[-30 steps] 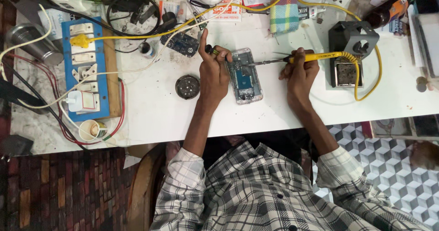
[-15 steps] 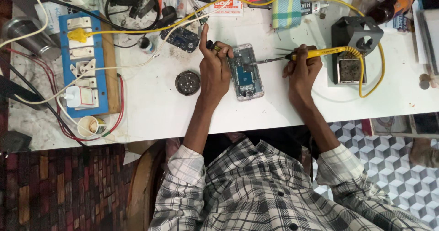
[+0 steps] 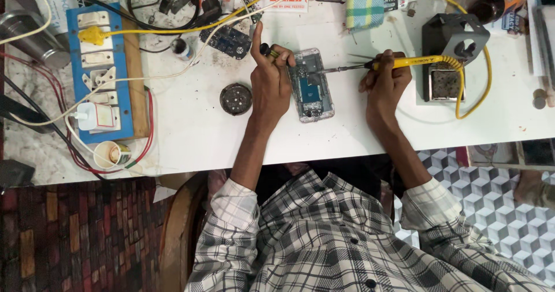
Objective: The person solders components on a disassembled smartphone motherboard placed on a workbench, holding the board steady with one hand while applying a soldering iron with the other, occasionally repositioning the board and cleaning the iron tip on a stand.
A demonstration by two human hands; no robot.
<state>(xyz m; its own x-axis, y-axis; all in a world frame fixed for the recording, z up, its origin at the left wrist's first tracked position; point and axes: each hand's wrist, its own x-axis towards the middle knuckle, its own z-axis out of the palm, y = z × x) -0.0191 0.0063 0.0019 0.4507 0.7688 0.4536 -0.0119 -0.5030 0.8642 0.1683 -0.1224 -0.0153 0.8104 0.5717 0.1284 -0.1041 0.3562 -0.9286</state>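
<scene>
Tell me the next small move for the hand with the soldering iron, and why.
Probably a short push of the soldering iron tip leftward onto the opened phone. The right hand holds the yellow handle with the tip at the phone's upper right edge, seemingly just short of the board. The left hand presses on the phone's left side and grips a small tool, so the phone looks braced.

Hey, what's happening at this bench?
A person in a checked shirt sits at a white workbench with an opened phone lying flat in front of them. The right hand holds a yellow-handled soldering iron, its tip pointing at the phone's upper part. The left hand steadies the phone's left edge and grips a small dark tool. A soldering stand sits to the right, a blue switch board to the left.
</scene>
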